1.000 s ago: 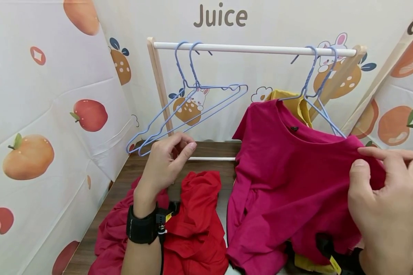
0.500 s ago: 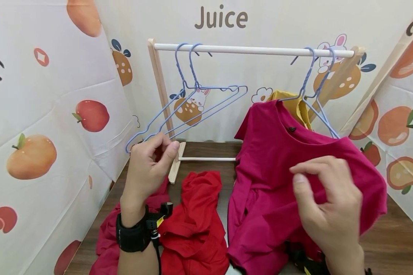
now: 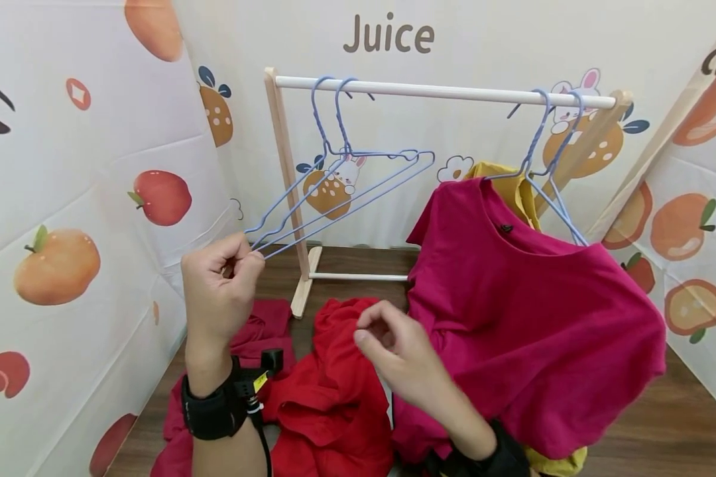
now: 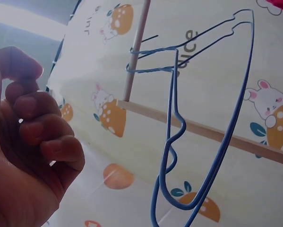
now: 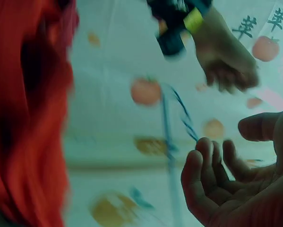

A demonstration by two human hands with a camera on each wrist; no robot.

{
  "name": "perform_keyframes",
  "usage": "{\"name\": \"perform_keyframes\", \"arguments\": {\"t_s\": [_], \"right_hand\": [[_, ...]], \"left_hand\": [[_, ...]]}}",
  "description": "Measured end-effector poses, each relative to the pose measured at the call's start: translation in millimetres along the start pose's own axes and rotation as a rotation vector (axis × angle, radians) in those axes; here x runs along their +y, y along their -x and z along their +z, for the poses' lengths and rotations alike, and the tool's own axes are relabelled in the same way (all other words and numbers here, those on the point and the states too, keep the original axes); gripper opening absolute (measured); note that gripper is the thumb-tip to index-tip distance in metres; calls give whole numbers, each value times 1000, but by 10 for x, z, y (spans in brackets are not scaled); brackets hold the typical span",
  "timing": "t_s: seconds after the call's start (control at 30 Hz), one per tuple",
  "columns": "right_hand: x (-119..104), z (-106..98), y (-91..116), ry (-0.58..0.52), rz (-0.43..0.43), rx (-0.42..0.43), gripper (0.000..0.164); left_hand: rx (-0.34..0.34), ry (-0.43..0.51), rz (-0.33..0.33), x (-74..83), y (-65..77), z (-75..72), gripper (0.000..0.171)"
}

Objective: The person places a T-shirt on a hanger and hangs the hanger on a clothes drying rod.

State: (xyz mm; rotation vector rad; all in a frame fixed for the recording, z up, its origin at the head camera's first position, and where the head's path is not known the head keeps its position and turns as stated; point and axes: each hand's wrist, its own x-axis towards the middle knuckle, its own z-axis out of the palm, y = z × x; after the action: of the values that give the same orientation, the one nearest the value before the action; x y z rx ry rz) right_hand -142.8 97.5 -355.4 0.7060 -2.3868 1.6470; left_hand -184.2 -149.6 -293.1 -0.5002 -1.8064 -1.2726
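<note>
Two blue wire hangers (image 3: 341, 122) hang side by side near the left end of the rack's white rail (image 3: 429, 92), with no garment on them. My left hand (image 3: 217, 285) overlaps their lower left ends in the head view. In the left wrist view its fingers (image 4: 61, 149) are loosely curled, hold nothing and stand apart from the wire. My right hand (image 3: 402, 354), fingers bent and holding nothing, is in front of a crumpled red garment (image 3: 334, 404). Farther right, a magenta T-shirt (image 3: 513, 311) hangs on a blue hanger, in front of a yellow garment (image 3: 518, 197).
A dark pink garment (image 3: 268, 324) lies on the brown wooden table (image 3: 638, 424), left of the red one. The rack's wooden foot (image 3: 306, 283) stands behind them. Printed fabric walls (image 3: 95, 165) enclose the back and sides.
My right hand has let go of the magenta T-shirt's right shoulder and moved left across its front. My left hand has shifted left and slightly down toward the hangers' ends.
</note>
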Motion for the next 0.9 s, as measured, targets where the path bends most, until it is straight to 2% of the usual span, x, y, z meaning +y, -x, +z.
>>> {"name": "perform_keyframes", "arguments": {"t_s": [0.1, 0.2, 0.43, 0.6, 0.73, 0.9], "right_hand": [[35, 198, -132, -204, 173, -105, 19], [30, 367, -342, -399, 306, -150, 33], [-120, 686, -895, -737, 491, -105, 50], [-183, 873, -1142, -847, 610, -18, 63], [-235, 980, -1296, -871, 698, 55, 75], [-278, 1059, -1465, -885, 754, 120, 82]], "left_hand": [[46, 8, -14, -3, -3, -8, 35], [78, 10, -13, -1, -5, -12, 34], [110, -65, 17, -22, -3, -32, 34], [107, -56, 20, -24, 3, -46, 35], [108, -54, 26, -10, -9, -56, 35], [108, -49, 25, -14, -16, -59, 34]]}}
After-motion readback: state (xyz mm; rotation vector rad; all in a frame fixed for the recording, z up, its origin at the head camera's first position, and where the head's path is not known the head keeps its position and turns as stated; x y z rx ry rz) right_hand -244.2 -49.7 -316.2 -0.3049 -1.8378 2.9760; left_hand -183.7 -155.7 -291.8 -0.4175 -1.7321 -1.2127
